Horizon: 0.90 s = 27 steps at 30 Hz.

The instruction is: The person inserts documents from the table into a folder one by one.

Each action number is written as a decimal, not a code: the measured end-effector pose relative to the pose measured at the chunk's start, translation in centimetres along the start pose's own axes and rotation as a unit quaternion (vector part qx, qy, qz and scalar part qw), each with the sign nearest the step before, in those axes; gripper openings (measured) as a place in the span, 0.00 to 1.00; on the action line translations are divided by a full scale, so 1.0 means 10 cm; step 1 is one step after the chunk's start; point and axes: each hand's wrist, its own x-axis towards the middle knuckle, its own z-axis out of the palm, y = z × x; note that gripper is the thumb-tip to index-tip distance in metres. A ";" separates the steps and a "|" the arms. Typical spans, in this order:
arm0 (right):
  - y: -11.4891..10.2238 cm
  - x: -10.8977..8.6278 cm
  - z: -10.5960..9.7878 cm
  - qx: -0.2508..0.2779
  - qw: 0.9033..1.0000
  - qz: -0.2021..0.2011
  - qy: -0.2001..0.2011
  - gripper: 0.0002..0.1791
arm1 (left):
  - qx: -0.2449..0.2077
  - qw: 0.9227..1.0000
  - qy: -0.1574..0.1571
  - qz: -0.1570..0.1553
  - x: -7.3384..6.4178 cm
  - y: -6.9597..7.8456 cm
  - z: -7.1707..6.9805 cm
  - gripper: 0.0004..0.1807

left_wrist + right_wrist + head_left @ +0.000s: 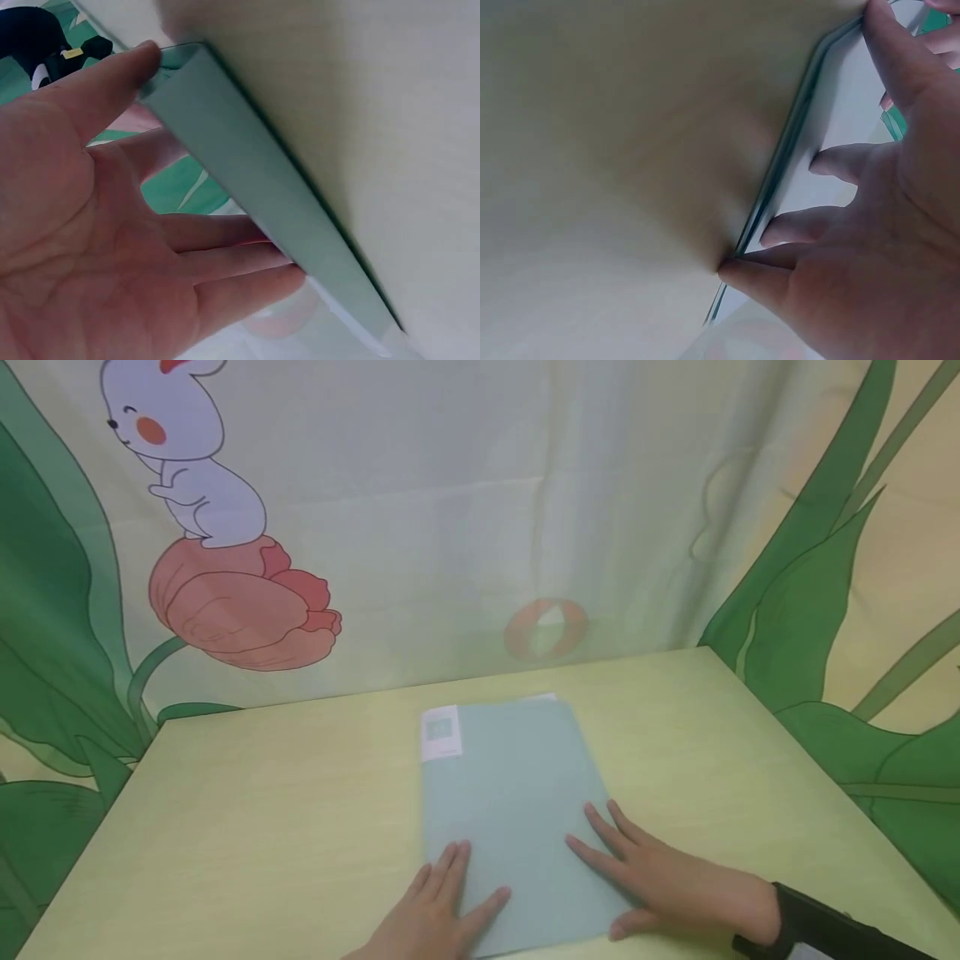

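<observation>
A pale blue-green folder [517, 802] lies closed on the table, with a white label [442, 745] at its upper left corner. A bit of white paper [542, 697] peeks out past its far edge. My left hand [431, 906] rests with straight fingers on the folder's near left part; in the left wrist view the fingers touch along its flat spine [232, 157]. On the other side, my right hand [648, 877] lies spread over the right edge, its thumb near the lower right corner. The right wrist view shows the fingertips along the folder's thin layered edge [784, 161].
The pale wooden table [285, 818] extends on both sides of the folder. Behind it hangs a curtain [420, 527] printed with a white rabbit, a pink flower and green leaves. A black band [817, 922] sits on the right wrist.
</observation>
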 end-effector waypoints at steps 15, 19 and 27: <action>0.19 0.44 -0.12 0.077 0.994 0.025 -0.070 0.52 | -0.024 0.999 -0.022 -0.037 0.09 -0.23 -0.17 0.36; 0.28 0.54 -0.15 0.094 0.992 0.031 -0.080 0.52 | -0.032 0.999 -0.016 -0.036 0.13 -0.31 -0.20 0.35; 0.39 0.71 -0.19 0.114 0.988 0.052 -0.094 0.51 | -0.089 0.995 -0.028 -0.045 0.23 -0.49 -0.31 0.34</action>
